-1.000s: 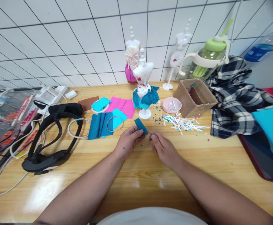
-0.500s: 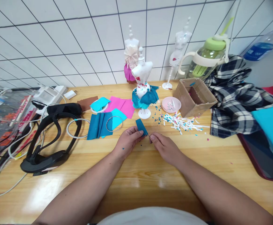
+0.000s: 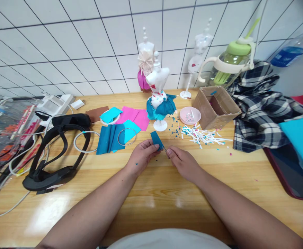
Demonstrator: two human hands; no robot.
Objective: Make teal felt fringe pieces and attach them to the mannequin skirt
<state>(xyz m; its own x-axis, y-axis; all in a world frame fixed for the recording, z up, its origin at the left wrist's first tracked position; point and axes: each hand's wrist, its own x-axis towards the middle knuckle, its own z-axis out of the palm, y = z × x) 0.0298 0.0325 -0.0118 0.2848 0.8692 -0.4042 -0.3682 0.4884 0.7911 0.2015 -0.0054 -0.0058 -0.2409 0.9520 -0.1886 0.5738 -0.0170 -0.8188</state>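
My left hand (image 3: 144, 155) pinches a small dark teal piece (image 3: 156, 140) between thumb and fingers. Close by on its right, my right hand (image 3: 182, 159) is closed on something thin and dark at the piece's lower right corner, too small to make out. Just behind the hands stands a white mini mannequin (image 3: 158, 81) wearing a ruffled teal skirt (image 3: 161, 106). To the left lie a folded dark teal sheet (image 3: 107, 139), bright blue pieces (image 3: 132, 130) and pink sheets (image 3: 139, 119). A metal ring rests partly over the teal sheet.
Two more mannequins stand by the tiled wall. At right are a pink dish (image 3: 190, 116), white strips (image 3: 203, 135), a cardboard box (image 3: 216, 107), a green-lidded jug (image 3: 229, 64) and plaid cloth (image 3: 255, 103). A black headset (image 3: 55, 155) and cables lie at left.
My right fingertips have shifted very slightly at the teal piece's corner. Both hands otherwise keep their places.
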